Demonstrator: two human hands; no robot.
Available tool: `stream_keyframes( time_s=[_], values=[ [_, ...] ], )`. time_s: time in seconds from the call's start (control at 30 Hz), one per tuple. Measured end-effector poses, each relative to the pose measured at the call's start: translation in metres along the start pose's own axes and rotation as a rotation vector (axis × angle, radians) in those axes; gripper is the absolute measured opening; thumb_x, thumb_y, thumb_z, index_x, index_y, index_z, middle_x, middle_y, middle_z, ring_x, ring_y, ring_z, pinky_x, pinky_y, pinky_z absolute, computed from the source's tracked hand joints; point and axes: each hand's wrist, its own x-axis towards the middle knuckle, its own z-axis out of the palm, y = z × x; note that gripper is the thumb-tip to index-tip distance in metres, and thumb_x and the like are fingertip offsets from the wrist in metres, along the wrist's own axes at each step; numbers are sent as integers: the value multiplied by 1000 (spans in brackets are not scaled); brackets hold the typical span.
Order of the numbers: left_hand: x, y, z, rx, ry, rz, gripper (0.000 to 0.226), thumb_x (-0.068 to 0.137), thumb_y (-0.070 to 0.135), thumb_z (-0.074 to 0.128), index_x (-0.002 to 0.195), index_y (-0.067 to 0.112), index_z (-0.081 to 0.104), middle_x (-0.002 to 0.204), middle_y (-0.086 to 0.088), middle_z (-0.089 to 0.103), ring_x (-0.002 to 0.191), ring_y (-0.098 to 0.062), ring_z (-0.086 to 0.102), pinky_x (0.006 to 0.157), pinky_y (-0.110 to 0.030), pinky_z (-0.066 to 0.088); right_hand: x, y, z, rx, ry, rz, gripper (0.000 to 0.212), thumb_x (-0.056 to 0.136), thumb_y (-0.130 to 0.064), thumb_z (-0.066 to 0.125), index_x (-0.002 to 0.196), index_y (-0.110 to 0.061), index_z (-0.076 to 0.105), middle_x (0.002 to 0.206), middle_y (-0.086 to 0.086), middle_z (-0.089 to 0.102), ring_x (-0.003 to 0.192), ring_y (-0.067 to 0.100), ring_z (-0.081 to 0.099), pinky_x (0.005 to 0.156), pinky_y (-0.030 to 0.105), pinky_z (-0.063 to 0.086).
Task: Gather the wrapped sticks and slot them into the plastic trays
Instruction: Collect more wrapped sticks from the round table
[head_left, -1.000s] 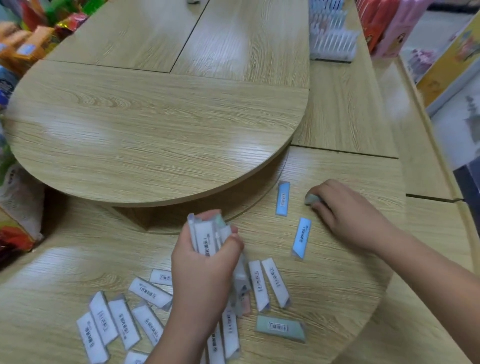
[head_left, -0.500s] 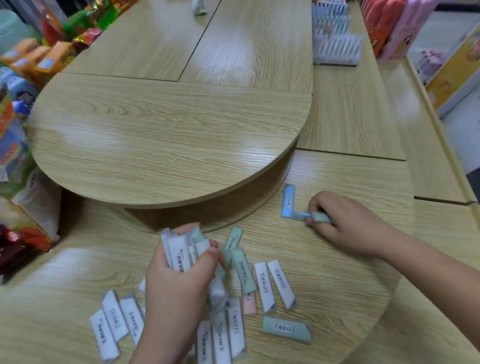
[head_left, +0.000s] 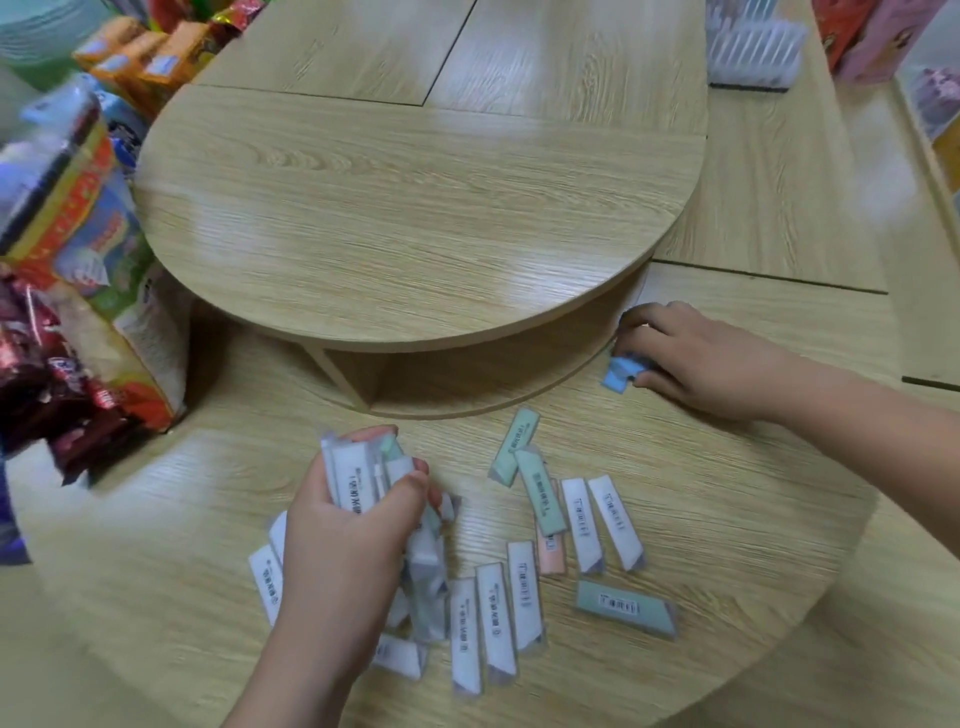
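Here, left grip (head_left: 343, 535) round a stick bundle (head_left: 350, 478), right grip (head_left: 696, 353) round blue sticks (head_left: 621, 371) — snack bags (head_left: 93, 291) leftward.

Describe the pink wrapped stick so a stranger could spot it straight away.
On the lower wooden tier, find the loose sticks scattered right of the left hand. The pink stick lies between two white sticks, its far end under a green stick. It is the only pink one there.

The wrapped sticks (head_left: 521, 587) carry white labels (head_left: 609, 506) with dark print, perhaps a barcode, too blurred to read. The print on the snack packets (head_left: 88, 223) is also unreadable.
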Motion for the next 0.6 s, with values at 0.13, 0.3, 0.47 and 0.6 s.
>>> stream_keyframes(
  time_s=[0.13, 0.3, 0.47, 0.6],
  values=[
    [-3, -2, 1, -2, -20, -24, 41, 58, 45, 73, 99, 40, 68, 86, -6, 77, 84, -32, 75, 79, -66, 56, -6, -7, -1, -90, 20, -33, 47, 100, -56, 28, 127, -23, 46, 120, -1, 50, 98, 22, 51, 69, 41, 54],
    [-4, -1, 2, -25, -29, -27, 40, 59, 43, 73, 98, 44, 67, 87, -7, 76, 84, -34, 74, 79, -66, 56, -13, -23, 4, -96, 97, 139, 40, 92, -46, 50, 109, -10, 58, 97, 8, 56, 90, 30, 55, 72, 39, 48],
    [-3, -2, 1, -38, -38, -24, 37, 61, 41, 74, 97, 44, 67, 88, -4, 76, 84, -31, 75, 81, -67, 56, -29, -64, 3, 78, 171, 383, 24, 93, -24, 57, 106, -6, 50, 92, 14, 57, 79, 36, 57, 67, 40, 44],
    [-4, -2, -2, -14, -65, -18, 35, 65, 36, 73, 98, 44, 66, 87, -2, 77, 81, -26, 76, 81, -62, 58, -51, -116, -1, 204, 253, 621, 13, 90, -25, 52, 100, -19, 45, 71, -3, 52, 55, 21, 45, 49, 31, 28]
  ],
)
